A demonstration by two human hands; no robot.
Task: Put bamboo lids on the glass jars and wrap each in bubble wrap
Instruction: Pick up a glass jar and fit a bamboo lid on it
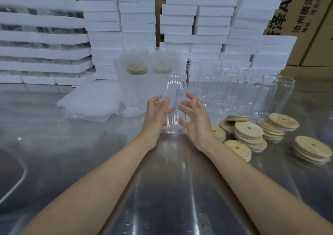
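At the centre of the steel table (171,180) we find one glass jar (173,90) standing upright, mouth open, no lid fitted. The left hand (156,112) and right hand (196,119) flank it at 9 and 3 o'clock, palms turned inward. The fingers of both are spread apart and only lightly bent, clamped on nothing that we can confirm. The left fingertips overlap the jar's wall, but through clear glass we cannot tell whether they touch it.

From the jar, the bamboo lids (248,128) lie in loose stacks at 3 to 4 o'clock. The bubble wrap sheets (90,101) are piled flat at 10 o'clock. Two wrapped jars (135,83), lids showing through the wrap, stand at 11 o'clock. A cluster of bare jars (234,87) waits at 1 to 2 o'clock. White foam blocks (104,18) and cartons (306,9) line the far side.

We judge the step in hand to be staging this jar for its lid, with the task early: two units finished, many outstanding.

The next move calls for one hand to steady the glass while the other takes a single lid off a stack — not two stuck together — and seats it level in the mouth. Only then does a sheet come across from 10 o'clock.
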